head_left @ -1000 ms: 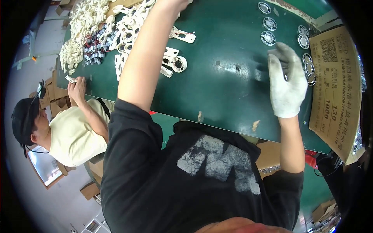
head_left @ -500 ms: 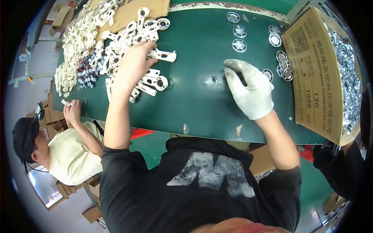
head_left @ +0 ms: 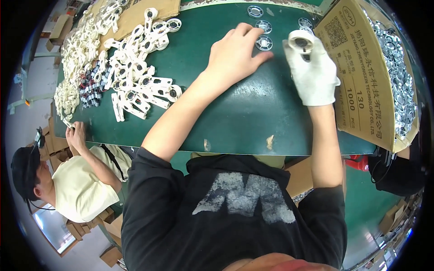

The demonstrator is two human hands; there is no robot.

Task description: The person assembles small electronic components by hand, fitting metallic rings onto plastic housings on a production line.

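Note:
My right hand point(head_left: 313, 77), in a white glove, grips a white plastic part with a round ring head, like a small hand-fan casing point(head_left: 294, 34), above the right side of the table. My bare left hand point(head_left: 235, 53) reaches over the middle of the table, thumb and fingers apart. Its fingertips are beside a short column of round silver grille covers point(head_left: 264, 43); whether they touch one I cannot tell. More grille covers point(head_left: 305, 22) lie behind my right hand. A heap of similar white casings point(head_left: 135, 67) is on the left.
A cardboard box point(head_left: 357, 81) full of silver covers point(head_left: 393, 67) stands at the right edge. Far left are white parts point(head_left: 77, 58), small dark motor-like pieces point(head_left: 92, 86) and flat cardboard point(head_left: 149, 16). A co-worker point(head_left: 81, 180) in a cap sits at the left.
My left hand has moved right from the white casings to the silver covers. My right hand has moved up and right and now holds a white casing; the view has shifted slightly.

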